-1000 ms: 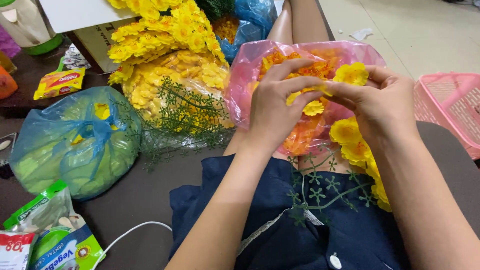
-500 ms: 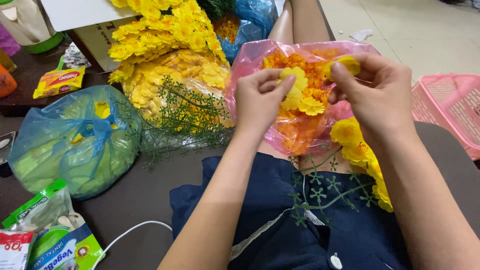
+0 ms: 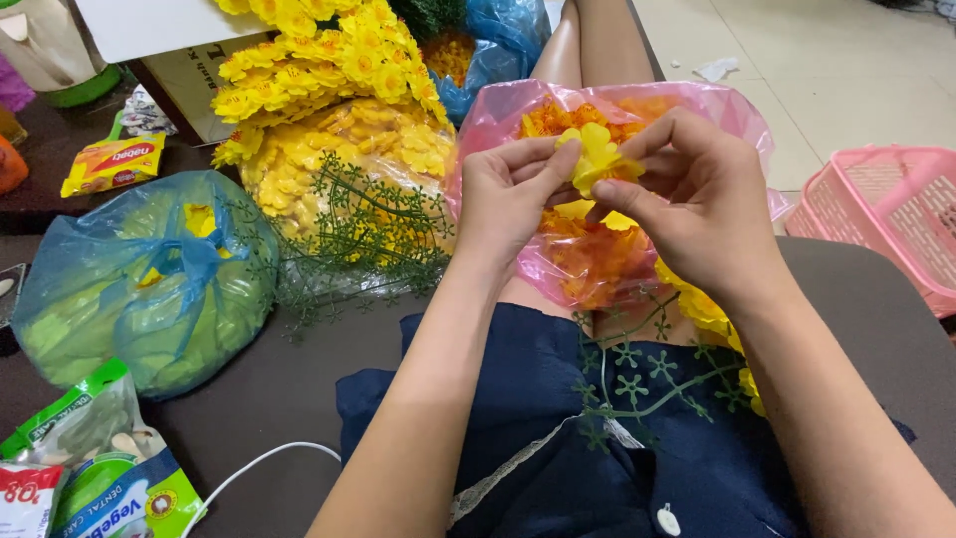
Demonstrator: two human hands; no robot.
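Both hands pinch one yellow flower (image 3: 596, 157) over the pink bag (image 3: 737, 110).
Left hand (image 3: 508, 194) and right hand (image 3: 697, 204) closed on petals; best kept light, fingertips only.

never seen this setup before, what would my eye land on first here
First, the bright yellow fabric flower pinched between the left hand and the right hand, in the centre over the open pink plastic bag of orange petals on the lap. Next, the heap of yellow artificial blossoms at upper left, with the tied blue plastic bag of green pieces below it on the dark floor.
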